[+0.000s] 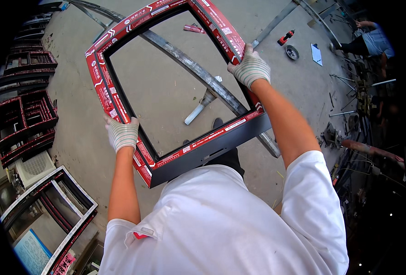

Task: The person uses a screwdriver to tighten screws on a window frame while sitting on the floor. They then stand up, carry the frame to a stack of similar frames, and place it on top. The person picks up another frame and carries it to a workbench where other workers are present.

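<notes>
A dark window frame [103, 79], its face covered with red printed protective film, is held up in front of me, tilted across a metal stand. My left hand [122, 133], in a striped knit glove, is closed on its left side near the lower corner. On the right side, higher up, my gloved right hand [251, 68] grips it, with the thumb over the inner edge. The grey curved bar of the metal stand [184, 64] shows through the opening and runs out beneath the lower right corner. Whether the frame rests on the bar cannot be told.
Stacked red-filmed frames [26, 119] line the left side, with a white-edged frame [81, 208] nearer me. On the floor to the right lie a red drill [286, 37], a round dish [292, 52] and a clipboard [316, 54]. Another person [372, 41] is at far right.
</notes>
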Available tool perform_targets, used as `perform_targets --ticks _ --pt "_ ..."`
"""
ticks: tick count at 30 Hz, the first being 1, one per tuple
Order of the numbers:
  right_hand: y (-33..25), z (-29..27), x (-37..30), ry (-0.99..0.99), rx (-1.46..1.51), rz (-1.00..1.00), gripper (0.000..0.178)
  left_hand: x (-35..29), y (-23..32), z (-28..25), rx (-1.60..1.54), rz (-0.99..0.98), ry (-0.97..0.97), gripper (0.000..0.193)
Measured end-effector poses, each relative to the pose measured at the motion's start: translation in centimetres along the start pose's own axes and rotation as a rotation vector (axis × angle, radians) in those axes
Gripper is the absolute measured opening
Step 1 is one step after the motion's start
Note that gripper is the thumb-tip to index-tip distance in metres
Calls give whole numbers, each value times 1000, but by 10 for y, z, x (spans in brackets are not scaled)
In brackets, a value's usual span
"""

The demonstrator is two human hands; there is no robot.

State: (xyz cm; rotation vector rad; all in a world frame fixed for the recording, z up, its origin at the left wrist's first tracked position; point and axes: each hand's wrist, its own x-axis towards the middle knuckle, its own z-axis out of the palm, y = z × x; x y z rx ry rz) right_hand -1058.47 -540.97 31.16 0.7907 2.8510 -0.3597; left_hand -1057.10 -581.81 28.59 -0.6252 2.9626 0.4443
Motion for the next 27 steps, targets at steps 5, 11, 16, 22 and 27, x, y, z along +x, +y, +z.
perform_targets --ticks 5,11,16,22,27 --pt "1 -7 1 -24 7 12 103 2 1 3 9 -3 6 115" --pt "2 -4 3 -31 66 -20 105 -2 6 -1 -2 -28 29 117" --pt "5 -12 4 -96 107 2 100 -7 19 -6 2 -93 5 115" --pt "12 -13 5 -127 151 -28 105 -5 24 1 15 -122 24 115" --pt "19 -9 16 -200 180 -19 112 3 24 11 31 -181 16 116"
